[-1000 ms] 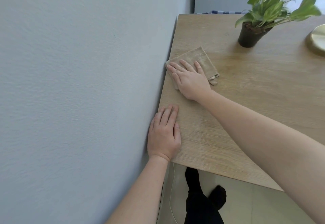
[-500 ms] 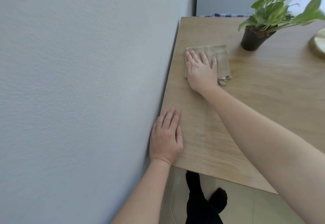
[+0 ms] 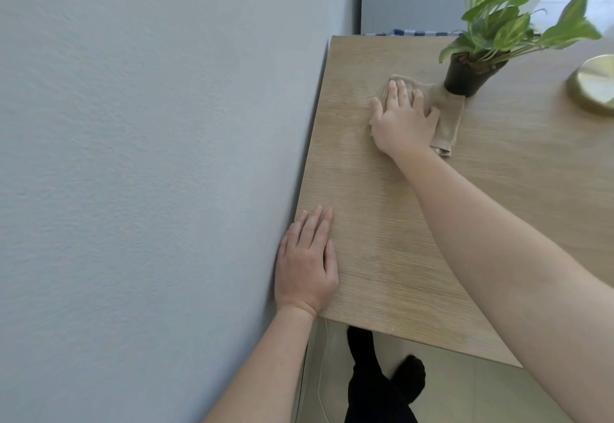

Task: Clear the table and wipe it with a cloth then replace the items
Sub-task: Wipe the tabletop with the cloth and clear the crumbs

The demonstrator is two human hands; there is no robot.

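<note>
Since the earlier frames the cloth (image 3: 447,120) has slid away from the wall (image 3: 149,156) and farther up the table (image 3: 382,223), carried under the right hand (image 3: 403,123), while the left hand (image 3: 305,266) has kept its place. That right hand lies palm down on the cloth with its fingers straight and slightly spread, pressing rather than gripping. The tan folded cloth shows past the fingertips and along the little-finger side; the rest is hidden beneath the palm. Its long axis runs roughly from the person toward the far edge, tilted a little, with loose folded layers at the near right corner. The far right corner touches or lies just beside the base of the black pot (image 3: 465,78), which one cannot tell. The cloth's far edge is blurred. The left hand rests flat, fingers straight and together, on the near left corner of the table, against the wall. The tabletop is pale wood grain, its left edge close along the grey wall. A green plant (image 3: 508,20) rises from the pot, and a gold disc (image 3: 594,85) sits well to the right. Checked fabric (image 3: 422,33) shows beyond the far edge. Below the near edge are pale floor (image 3: 465,389), dark-clad legs (image 3: 375,382) and a thin cord (image 3: 320,372).
</note>
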